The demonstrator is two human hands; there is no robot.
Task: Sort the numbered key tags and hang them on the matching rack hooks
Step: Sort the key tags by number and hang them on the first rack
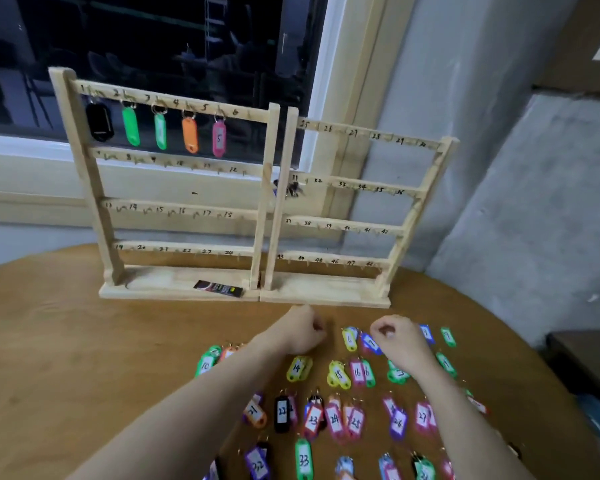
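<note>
1. Left rack [174,188]: upright at the far edge of the round table [66,358], numbered face toward the wearer so labels 1 to 24 read at a glance. Top rail already filled at hooks 1 to 5: black tag [99,122], green tag [131,126], second green tag [160,130], orange tag [190,134], pink tag marked 5 [219,138]. Hook 6 [236,113] bare, probably next in line.
2. Small dark packet [218,288]: flat on the left rack's base, apart from the tags.
3. Left hand [303,329]: just above the table near the rack bases, fingers curled inward; anything pinched there hidden, so cannot tell.
4. Yellow tag marked 6 [349,339]: flat on the table between the two hands, beside a blue tag marked 7 [371,344], seemingly first in a laid-out row, ready for hook 6.
5. Right hand [394,336]: just right of those tags, fingers curled, thumb and forefinger close as if pinching a ring; grip unclear, cannot tell.
6. Sorted tags [333,419]: rows in rising order toward the wearer, likely for quick picking.
7. Right rack [354,216]: touching the left one, numbered 25 to 48, no tag visible on its rails.
</note>
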